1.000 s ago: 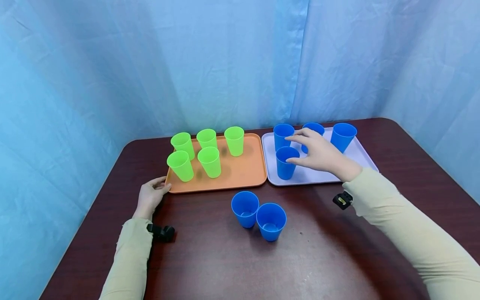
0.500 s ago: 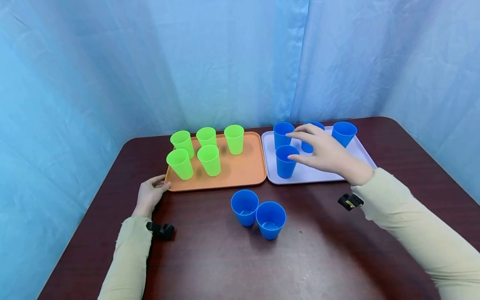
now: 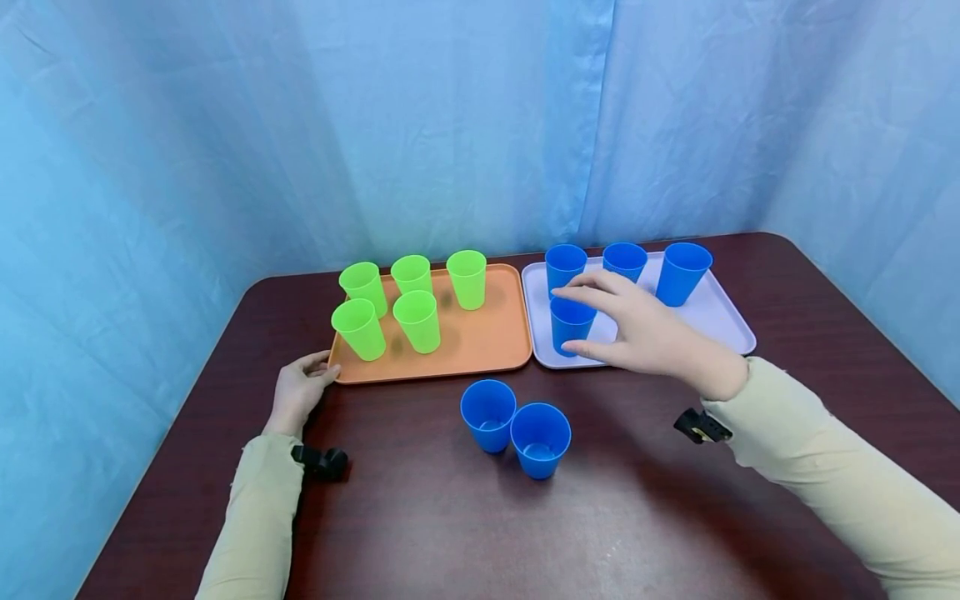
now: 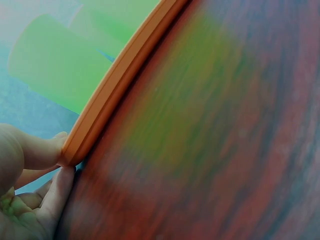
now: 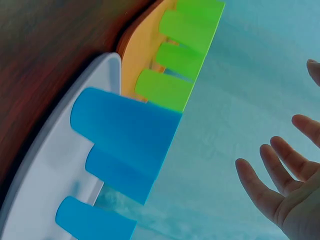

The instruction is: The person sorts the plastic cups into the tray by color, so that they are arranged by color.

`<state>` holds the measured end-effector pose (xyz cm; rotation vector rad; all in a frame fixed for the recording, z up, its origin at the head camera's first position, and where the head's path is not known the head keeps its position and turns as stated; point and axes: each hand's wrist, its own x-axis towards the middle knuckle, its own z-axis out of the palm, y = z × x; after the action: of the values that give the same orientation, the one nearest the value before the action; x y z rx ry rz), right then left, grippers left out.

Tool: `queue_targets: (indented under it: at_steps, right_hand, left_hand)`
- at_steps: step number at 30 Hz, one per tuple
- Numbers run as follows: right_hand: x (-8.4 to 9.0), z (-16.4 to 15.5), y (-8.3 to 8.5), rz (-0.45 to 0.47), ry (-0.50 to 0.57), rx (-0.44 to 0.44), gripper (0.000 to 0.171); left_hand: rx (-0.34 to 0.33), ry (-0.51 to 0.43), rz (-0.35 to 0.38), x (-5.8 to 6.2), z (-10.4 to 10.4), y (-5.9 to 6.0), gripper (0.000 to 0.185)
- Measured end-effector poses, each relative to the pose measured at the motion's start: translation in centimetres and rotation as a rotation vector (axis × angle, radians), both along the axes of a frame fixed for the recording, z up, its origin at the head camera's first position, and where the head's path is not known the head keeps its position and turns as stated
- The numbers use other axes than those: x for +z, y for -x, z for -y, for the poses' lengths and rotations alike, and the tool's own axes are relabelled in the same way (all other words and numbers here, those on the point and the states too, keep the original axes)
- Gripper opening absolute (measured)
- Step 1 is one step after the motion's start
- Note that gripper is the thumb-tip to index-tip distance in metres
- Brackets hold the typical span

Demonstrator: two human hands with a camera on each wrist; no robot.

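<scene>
My right hand (image 3: 611, 325) hovers open over the near edge of the white tray (image 3: 720, 321), fingers spread beside a blue cup (image 3: 568, 329). It holds nothing; the right wrist view shows the spread fingers (image 5: 280, 185) apart from the blue cups (image 5: 125, 125). Three more blue cups (image 3: 625, 260) stand along the tray's far side. Two blue cups (image 3: 488, 414) (image 3: 540, 439) stand on the table in front of the trays. My left hand (image 3: 300, 392) rests on the table, fingers touching the near left corner of the orange tray (image 3: 480, 350). In the left wrist view a fingertip (image 4: 62, 182) meets that orange tray's corner (image 4: 80, 145).
Several green cups (image 3: 417, 321) stand upright on the orange tray. The dark wooden table (image 3: 450, 533) stretches bare toward me. A blue curtain (image 3: 450, 125) closes off the back and sides.
My right hand has drawn back toward me from the blue cup on the white tray; the cup stays put. The left hand has not moved.
</scene>
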<state>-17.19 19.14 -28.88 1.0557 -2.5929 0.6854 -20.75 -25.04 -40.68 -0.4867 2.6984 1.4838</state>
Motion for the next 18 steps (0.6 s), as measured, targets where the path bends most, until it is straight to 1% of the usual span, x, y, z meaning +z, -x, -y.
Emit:
queue_targets:
  at_steps: [5, 11, 18]
  right_hand:
    - [-0.3, 0.7, -1.1, 0.011, -0.016, 0.027, 0.060]
    - [-0.8, 1.5, -1.9, -0.023, -0.021, 0.085, 0.062]
    - [-1.6, 2.1, -2.8, 0.044, -0.070, 0.104, 0.065]
  left_hand:
    - [0.000, 0.003, -0.007, 0.0, 0.0, -0.1, 0.047]
    - [0.007, 0.006, -0.010, -0.1, 0.0, 0.0, 0.046]
    - [0.008, 0.008, -0.010, -0.2, 0.0, 0.1, 0.046]
